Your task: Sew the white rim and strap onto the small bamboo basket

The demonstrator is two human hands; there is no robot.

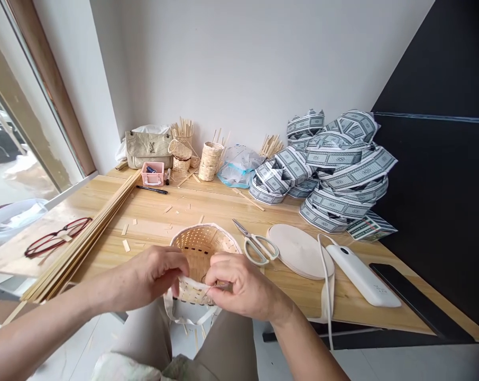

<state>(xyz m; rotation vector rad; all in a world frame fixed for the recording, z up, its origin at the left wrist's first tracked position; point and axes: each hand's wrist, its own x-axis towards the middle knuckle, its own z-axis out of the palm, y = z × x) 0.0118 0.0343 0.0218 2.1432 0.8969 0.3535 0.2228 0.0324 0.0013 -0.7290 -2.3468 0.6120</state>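
A woven bamboo-strip basket (195, 244) rests at the table's front edge, just above the lap, its opening facing up. White fabric tape (194, 284) runs along its rim, and a loose tape loop (190, 320) hangs below the near side. My left hand (157, 276) is closed, pinching the tape at the near rim. Against the same rim, slightly to the right, my right hand (241, 283) is closed with thumb and fingertips together. Whatever thin thing lies in that pinch is hidden. Scissors (257, 244) lie partly open beside the basket.
A roll of cream tape (297, 248), a white power bank (362, 275) and its cable lie right. Long bamboo strips (92, 227) and red-framed glasses (59, 236) lie left. Behind stand small woven baskets (211, 161), a pink box (153, 173), a handbag (148, 149) and patterned bands (334, 169).
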